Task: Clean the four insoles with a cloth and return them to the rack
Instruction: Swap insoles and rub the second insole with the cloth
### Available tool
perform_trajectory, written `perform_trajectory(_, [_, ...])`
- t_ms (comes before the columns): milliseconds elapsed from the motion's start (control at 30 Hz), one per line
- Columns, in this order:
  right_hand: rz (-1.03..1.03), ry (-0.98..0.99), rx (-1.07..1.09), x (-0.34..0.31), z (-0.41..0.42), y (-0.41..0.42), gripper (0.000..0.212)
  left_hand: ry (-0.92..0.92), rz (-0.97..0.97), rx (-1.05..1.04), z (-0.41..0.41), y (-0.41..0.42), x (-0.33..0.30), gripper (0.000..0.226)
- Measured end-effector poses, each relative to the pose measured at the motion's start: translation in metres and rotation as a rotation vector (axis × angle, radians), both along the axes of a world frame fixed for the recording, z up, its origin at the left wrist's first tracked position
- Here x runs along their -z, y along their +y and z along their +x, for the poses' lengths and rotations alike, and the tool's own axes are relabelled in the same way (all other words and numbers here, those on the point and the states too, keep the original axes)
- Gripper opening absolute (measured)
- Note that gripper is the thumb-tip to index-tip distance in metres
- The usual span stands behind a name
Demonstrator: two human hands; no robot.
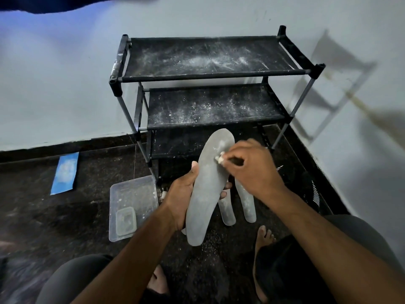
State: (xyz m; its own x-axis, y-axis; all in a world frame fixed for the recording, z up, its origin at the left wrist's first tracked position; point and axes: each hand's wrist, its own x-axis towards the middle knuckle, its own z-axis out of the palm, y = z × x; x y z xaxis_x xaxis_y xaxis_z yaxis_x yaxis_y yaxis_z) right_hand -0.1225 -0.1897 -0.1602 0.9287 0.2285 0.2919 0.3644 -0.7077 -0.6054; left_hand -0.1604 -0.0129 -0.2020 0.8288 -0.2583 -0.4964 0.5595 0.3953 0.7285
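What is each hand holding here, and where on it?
The left hand grips the insole around its middle. The right hand pinches a small cloth against the insole's upper part.

A dark speckled stone floor [65, 220] carries a black fabric-shelved metal rack [210, 84] dusted with white powder, a clear plastic tray [133, 207] holding a smaller tub, a blue rectangular sheet [64, 173], and two grey foam insoles [247, 202] lying side by side near the rack
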Motion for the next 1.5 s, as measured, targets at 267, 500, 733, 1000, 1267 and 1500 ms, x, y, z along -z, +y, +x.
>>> perform_trajectory(267, [0.006,0.077,-0.176,0.006,-0.013,0.016,0.011,0.022,-0.067,0.005,0.000,-0.003,-0.003,0.054])
perform_trajectory(500, [0.042,-0.131,0.128,0.001,0.004,0.002,0.011,0.021,-0.106,0.074,-0.005,-0.002,-0.006,0.065])
perform_trajectory(733, [0.151,-0.008,-0.106,0.002,-0.003,0.011,0.010,0.018,-0.099,0.044,-0.002,-0.004,-0.006,0.063])
perform_trajectory(1000, [0.027,0.055,-0.065,0.004,-0.004,0.010,0.008,0.019,-0.093,0.095,-0.004,-0.004,-0.005,0.063])
perform_trajectory(1267, [0.077,-0.083,0.254,-0.002,0.007,-0.001,0.012,-0.013,-0.059,0.135,-0.005,-0.002,-0.003,0.065])
perform_trajectory(1500, [0.178,0.002,0.046,-0.002,0.000,0.008,0.009,-0.022,-0.072,0.134,-0.002,-0.004,-0.004,0.065])
